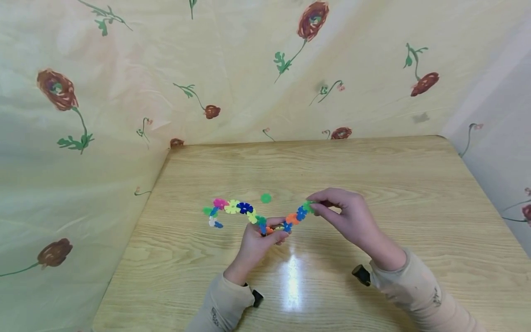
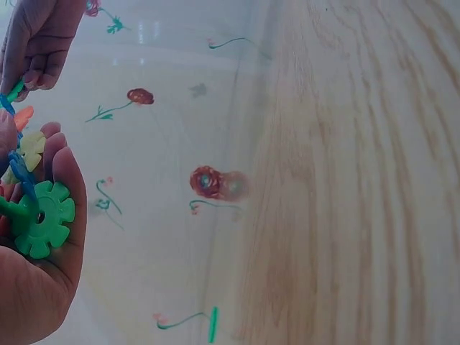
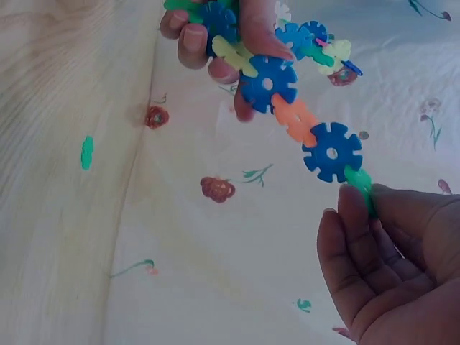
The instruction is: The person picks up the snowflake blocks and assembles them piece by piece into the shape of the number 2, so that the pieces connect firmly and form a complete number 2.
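Note:
A chain of colourful notched plastic discs (image 1: 244, 208), slotted edge to edge, is held above the table. My left hand (image 1: 256, 246) grips it near its middle, thumb over the discs. From there the chain curves away to the left, ending in a white disc (image 1: 212, 221) and a blue one. Between thumb and fingers my right hand (image 1: 350, 219) pinches the green disc (image 3: 361, 188) at the chain's right end. That disc meets a blue disc (image 3: 332, 152), followed by an orange one (image 3: 295, 120). My left fingers hide some discs.
One loose green disc (image 1: 266, 198) lies on the wooden table (image 1: 199, 170) beyond my left hand. Flower-printed cloth (image 1: 240, 69) hangs along the table's far edge and both sides. Dark camera pieces (image 1: 361, 275) stick out at the sleeves.

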The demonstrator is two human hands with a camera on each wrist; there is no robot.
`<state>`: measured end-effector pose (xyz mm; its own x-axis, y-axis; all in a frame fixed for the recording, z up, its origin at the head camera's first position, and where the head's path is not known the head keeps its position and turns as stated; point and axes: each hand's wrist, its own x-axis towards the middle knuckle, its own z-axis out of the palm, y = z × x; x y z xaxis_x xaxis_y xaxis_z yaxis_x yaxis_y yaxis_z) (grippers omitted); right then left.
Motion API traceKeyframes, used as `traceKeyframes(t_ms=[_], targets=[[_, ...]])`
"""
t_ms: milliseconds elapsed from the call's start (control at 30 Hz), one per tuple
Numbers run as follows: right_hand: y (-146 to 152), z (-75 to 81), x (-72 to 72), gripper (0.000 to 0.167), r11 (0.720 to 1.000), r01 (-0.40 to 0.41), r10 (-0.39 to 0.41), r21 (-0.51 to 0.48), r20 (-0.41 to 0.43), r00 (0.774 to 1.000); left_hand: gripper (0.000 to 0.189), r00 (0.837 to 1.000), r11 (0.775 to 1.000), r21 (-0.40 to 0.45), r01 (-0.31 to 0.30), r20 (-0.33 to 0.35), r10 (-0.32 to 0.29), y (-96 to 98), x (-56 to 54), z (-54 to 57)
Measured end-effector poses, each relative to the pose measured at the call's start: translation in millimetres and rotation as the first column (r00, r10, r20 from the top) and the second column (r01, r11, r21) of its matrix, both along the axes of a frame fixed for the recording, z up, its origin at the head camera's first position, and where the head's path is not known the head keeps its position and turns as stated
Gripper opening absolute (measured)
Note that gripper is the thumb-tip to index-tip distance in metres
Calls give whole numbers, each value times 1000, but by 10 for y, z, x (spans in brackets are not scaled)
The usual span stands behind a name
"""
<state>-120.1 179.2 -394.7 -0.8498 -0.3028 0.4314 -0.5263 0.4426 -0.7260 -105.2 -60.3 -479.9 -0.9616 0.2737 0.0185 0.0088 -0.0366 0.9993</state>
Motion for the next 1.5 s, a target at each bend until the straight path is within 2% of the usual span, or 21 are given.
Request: traceKeyframes(t_ms=[267, 800, 1033, 1167, 1333, 1500], targets=[[-64, -69, 14, 17, 992, -22, 38, -121, 126, 991, 31, 1000, 1000, 7, -2, -8, 2, 33, -2, -5], [-169, -176, -4, 15, 976, 46, -9, -211, 173, 985, 30, 999, 999, 8, -31, -10, 31, 76, -3, -2], [-228, -200, -5, 18, 944, 57, 19, -326, 227, 974, 31, 998, 999, -1, -44, -41, 44, 84, -7, -10], [-247, -213, 0, 18, 938, 73, 17, -339, 254, 967, 30, 997, 999, -5, -51, -57, 51, 83, -13, -21], [-264, -211, 5, 19, 943, 76, 9, -324, 252, 968, 30, 997, 998, -1, -60, -38, 60, 82, -8, -9], [-252, -217, -12, 25, 952, 48, 12, -302, 195, 981, 31, 999, 998, 37, -45, -24, 46, 85, -4, 8]])
